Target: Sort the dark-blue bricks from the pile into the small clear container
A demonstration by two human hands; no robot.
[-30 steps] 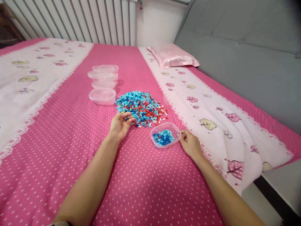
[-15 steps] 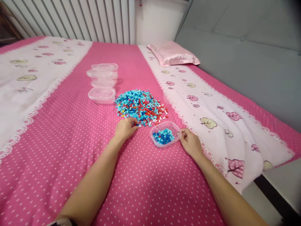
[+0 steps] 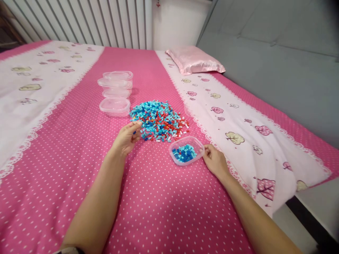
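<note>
A heap of small building bricks [image 3: 156, 118], mostly light blue with dark blue, red, white and a little yellow, lies on the bed. At its near left edge is my left hand [image 3: 127, 138], turned partly palm-up with the fingers curled; a dark blue brick [image 3: 135, 132] shows between them. My right hand [image 3: 215, 160] pinches the right rim of a clear plastic container [image 3: 173, 145]. Light and dark blue bricks, with a bit of red, cover part of that container's floor. It rests on the bed just in front of the heap.
Several clear plastic containers [image 3: 114, 106] stand in a row left of the heap. The pink dotted bedspread [image 3: 164, 204] has some wrinkles. A pink satin pillow [image 3: 194, 60] lies at the far right, beside a grey padded panel [image 3: 265, 70]. A white slatted radiator [image 3: 106, 24] stands behind.
My left hand has moved left and slightly away from me, rolling over so its curled fingers and a dark blue brick show. My right hand and the container have stayed put.
</note>
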